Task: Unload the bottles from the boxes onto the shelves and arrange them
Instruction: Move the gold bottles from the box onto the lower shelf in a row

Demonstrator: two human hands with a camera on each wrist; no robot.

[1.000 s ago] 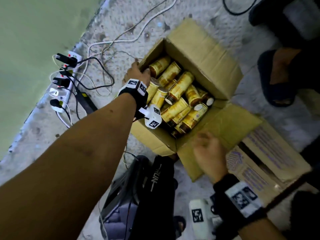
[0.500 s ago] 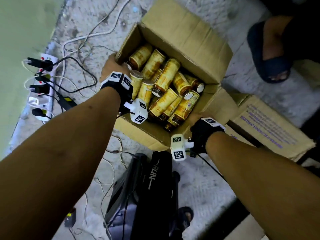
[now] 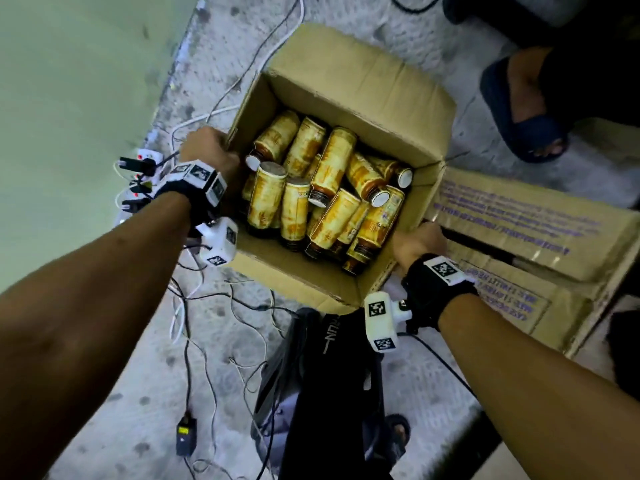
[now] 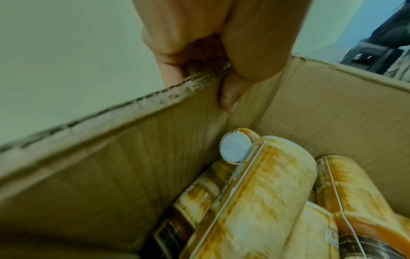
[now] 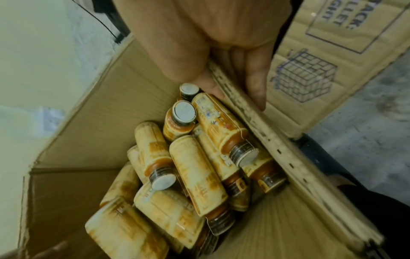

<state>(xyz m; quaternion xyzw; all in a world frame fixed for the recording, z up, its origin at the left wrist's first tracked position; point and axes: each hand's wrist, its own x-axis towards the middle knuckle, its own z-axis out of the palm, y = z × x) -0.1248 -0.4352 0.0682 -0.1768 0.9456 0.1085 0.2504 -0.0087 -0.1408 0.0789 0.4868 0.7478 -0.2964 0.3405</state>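
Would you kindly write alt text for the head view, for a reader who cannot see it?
Two bare hands, left hand and right hand, grip opposite walls of an open cardboard box holding a jumble of yellow-labelled bottles. It sits above a concrete floor strewn with cables.

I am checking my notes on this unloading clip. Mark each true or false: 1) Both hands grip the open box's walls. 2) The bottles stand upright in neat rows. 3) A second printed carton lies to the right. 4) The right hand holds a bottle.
1) True: left hand and right hand grip the open box.
2) False: the bottles lie jumbled.
3) True: the printed carton lies there.
4) False: it pinches the box wall.
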